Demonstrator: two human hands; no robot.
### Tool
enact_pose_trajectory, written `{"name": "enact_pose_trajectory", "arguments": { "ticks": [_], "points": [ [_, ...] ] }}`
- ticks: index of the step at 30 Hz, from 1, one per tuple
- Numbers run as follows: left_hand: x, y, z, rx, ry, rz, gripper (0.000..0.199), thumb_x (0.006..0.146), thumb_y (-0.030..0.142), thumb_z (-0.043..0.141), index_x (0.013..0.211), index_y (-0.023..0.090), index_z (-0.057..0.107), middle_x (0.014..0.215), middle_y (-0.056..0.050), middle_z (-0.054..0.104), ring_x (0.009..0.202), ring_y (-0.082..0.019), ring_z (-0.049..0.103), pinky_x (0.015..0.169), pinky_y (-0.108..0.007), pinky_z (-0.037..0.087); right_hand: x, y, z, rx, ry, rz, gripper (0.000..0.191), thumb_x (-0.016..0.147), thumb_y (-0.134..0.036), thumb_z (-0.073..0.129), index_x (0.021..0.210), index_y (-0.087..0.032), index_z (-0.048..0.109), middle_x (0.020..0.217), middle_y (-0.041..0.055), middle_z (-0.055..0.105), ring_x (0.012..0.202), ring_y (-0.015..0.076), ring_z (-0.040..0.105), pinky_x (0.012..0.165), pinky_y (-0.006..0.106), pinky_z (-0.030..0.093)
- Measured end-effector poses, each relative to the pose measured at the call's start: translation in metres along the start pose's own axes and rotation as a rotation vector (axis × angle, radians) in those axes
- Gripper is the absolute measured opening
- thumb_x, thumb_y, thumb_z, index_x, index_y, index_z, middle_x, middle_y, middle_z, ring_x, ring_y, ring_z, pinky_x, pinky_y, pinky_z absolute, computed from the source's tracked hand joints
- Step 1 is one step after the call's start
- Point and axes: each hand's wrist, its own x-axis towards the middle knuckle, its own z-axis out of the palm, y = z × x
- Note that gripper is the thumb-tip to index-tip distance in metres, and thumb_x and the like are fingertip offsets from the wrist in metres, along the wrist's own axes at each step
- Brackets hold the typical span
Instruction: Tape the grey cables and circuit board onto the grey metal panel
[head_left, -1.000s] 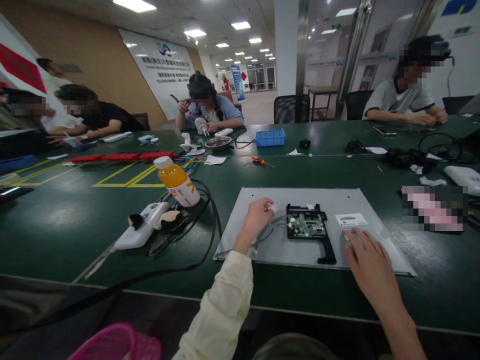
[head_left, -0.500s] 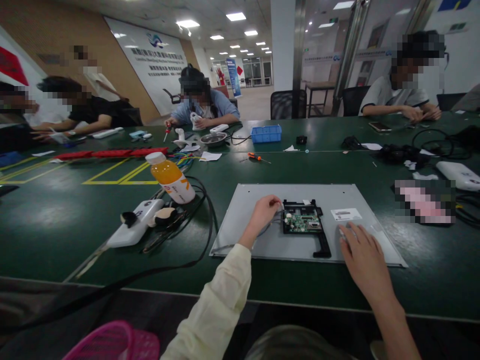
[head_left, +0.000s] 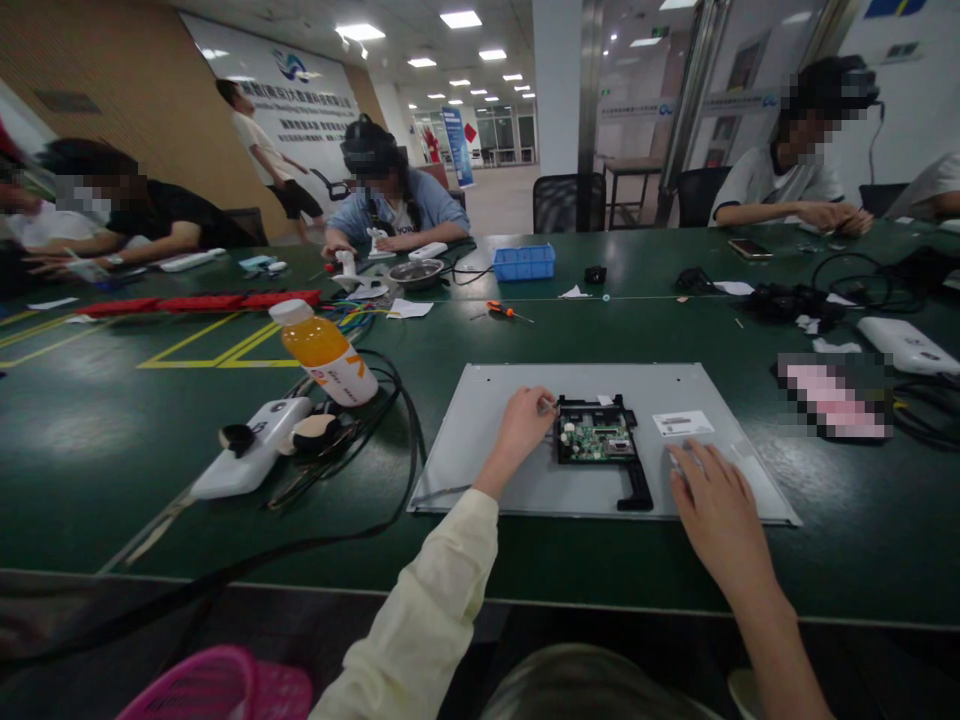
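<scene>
A grey metal panel (head_left: 465,440) lies flat on the green table. On its middle sits a black plastic bracket (head_left: 636,485) around a green circuit board (head_left: 592,441). My left hand (head_left: 525,425) is at the bracket's upper left corner, its fingers pinched on something small that I cannot make out. A thin cable (head_left: 442,492) runs under that forearm across the panel. My right hand (head_left: 712,490) rests on the panel's right part with fingers spread, just below a white label (head_left: 683,423).
Left of the panel stand an orange drink bottle (head_left: 326,352), a white device (head_left: 251,448) and black cables. Beyond it lie an orange screwdriver (head_left: 510,311) and a blue basket (head_left: 523,262). A phone (head_left: 832,397) lies right. Several people sit around the table.
The view has shifted slightly, moving the table's things a little left in the picture. Both hands keep nearly the same places on the panel. A person in the background has walked rightward.
</scene>
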Motion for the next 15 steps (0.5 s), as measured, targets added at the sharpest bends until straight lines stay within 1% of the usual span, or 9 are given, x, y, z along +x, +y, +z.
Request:
{"name": "enact_pose_trajectory", "arguments": {
  "ticks": [2,7,12,15],
  "points": [
    [-0.0003,0.0011,-0.0007,0.004,0.005,-0.008,0.009,0.078,0.013,0.064,0.086,0.016,0.065,0.087,-0.004,0.06,0.08,-0.017,0.058,0.08,-0.03,0.048,0.0002,0.0002,0.0003,0.019,-0.003,-0.004,0.045,0.096,-0.036,0.029,0.126,-0.016,0.056,0.136,0.015,0.054,0.13,0.0336,0.043,0.103,0.054,0.037],
    [-0.0001,0.0025,-0.0018,0.002,0.003,-0.019,0.004,0.078,0.014,0.064,0.077,0.017,0.062,0.085,-0.003,0.058,0.078,-0.016,0.058,0.079,-0.03,0.047,0.0011,-0.0007,-0.0015,0.112,0.0,-0.022,0.044,0.096,-0.037,0.031,0.126,-0.016,0.055,0.135,0.0156,0.054,0.13,0.033,0.043,0.103,0.054,0.038],
    [0.0013,0.0025,-0.0023,-0.005,0.008,-0.024,0.006,0.078,0.013,0.062,0.073,0.017,0.061,0.083,-0.003,0.057,0.074,-0.016,0.057,0.078,-0.031,0.047,0.0027,-0.0054,-0.0078,0.225,-0.002,0.023,0.047,0.096,-0.039,0.033,0.132,-0.015,0.051,0.137,0.0164,0.052,0.128,0.0305,0.046,0.103,0.051,0.041],
    [0.0018,0.0023,-0.0034,-0.012,0.018,-0.021,0.007,0.078,0.012,0.06,0.073,0.017,0.061,0.082,-0.003,0.057,0.074,-0.016,0.058,0.077,-0.031,0.048,0.0038,-0.0065,-0.0087,0.284,0.006,0.032,0.047,0.096,-0.038,0.034,0.134,-0.016,0.049,0.136,0.0165,0.052,0.127,0.0296,0.047,0.104,0.051,0.041]
  ]
}}
